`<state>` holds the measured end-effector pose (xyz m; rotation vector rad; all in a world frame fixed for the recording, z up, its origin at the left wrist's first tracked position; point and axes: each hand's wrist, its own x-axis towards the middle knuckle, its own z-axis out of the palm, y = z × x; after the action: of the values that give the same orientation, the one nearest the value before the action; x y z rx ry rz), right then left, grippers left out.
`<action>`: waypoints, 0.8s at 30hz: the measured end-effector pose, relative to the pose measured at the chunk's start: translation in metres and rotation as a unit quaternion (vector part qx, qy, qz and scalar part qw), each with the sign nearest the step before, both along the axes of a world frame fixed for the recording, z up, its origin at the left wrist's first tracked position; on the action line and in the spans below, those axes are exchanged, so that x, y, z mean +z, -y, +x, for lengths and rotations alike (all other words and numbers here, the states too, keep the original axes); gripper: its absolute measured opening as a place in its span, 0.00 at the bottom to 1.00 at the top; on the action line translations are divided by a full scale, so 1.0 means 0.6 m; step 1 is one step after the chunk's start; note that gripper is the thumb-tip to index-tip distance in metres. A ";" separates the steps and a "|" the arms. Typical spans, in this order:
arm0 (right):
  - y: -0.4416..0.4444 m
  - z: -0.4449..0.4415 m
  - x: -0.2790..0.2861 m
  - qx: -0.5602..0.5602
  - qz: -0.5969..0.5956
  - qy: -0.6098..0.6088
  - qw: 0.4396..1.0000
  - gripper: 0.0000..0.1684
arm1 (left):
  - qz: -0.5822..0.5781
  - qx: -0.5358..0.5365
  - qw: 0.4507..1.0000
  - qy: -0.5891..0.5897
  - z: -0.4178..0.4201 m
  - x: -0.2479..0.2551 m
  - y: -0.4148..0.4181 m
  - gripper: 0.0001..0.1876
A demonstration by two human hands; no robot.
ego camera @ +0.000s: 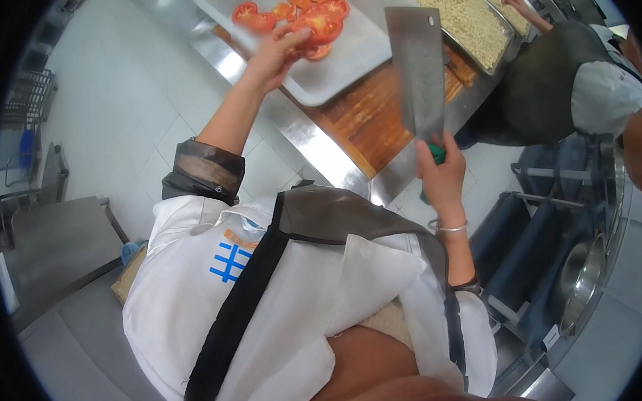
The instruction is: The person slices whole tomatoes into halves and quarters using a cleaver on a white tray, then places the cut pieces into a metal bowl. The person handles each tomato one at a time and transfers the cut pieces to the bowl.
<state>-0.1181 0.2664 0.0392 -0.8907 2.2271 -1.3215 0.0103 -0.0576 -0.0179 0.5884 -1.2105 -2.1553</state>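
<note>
My left hand (277, 54) is over the white plastic tray (345, 69), its thumb and fingers around several sliced tomato pieces (323, 27). More tomato slices (253, 17) lie loose inside the tray. My right hand (442, 177) grips the green handle of a cleaver (417, 74). Its broad steel blade points away from me, raised beside the tray's right side, with a hole near the far corner. Beneath the tray and blade is a wooden cutting board (370, 121); the tray covers part of it.
The board lies on a steel table (329, 151). A metal pan of pale chopped food (469, 22) stands at the back right, near another person (548, 87) in an apron. Dark bins (517, 240) and a steel bowl (583, 283) are on my right.
</note>
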 end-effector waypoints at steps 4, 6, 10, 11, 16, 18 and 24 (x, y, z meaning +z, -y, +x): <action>0.044 0.019 -0.004 0.050 -0.049 -0.067 0.995 0.14 | -0.007 -0.026 1.000 -0.011 0.007 0.023 0.001 0.22; 0.072 0.018 -0.004 0.091 -0.088 -0.151 0.980 0.13 | -0.023 -0.033 0.999 -0.010 0.008 0.019 0.008 0.21; 0.119 0.015 0.016 0.118 -0.058 -0.147 0.980 0.12 | -0.048 -0.040 0.998 -0.012 0.007 0.026 0.025 0.20; 0.125 0.014 0.016 0.120 -0.047 -0.138 0.982 0.12 | -0.052 -0.049 0.997 -0.012 0.007 0.026 0.031 0.20; 0.139 0.038 0.002 0.140 -0.094 -0.174 0.970 0.13 | -0.024 -0.126 0.992 0.015 0.022 0.045 0.039 0.26; 0.114 0.062 0.034 0.119 -0.014 -0.122 0.985 0.16 | 0.018 -0.138 0.990 -0.003 0.024 0.028 0.033 0.26; 0.208 0.060 0.061 0.102 0.013 -0.054 0.993 0.18 | 0.070 -0.124 0.990 -0.005 0.026 -0.004 0.146 0.29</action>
<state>-0.0823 0.1417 0.0757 -1.1700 2.1590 -1.1737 0.0259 -0.1451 -0.0201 0.5078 -1.1871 -2.4632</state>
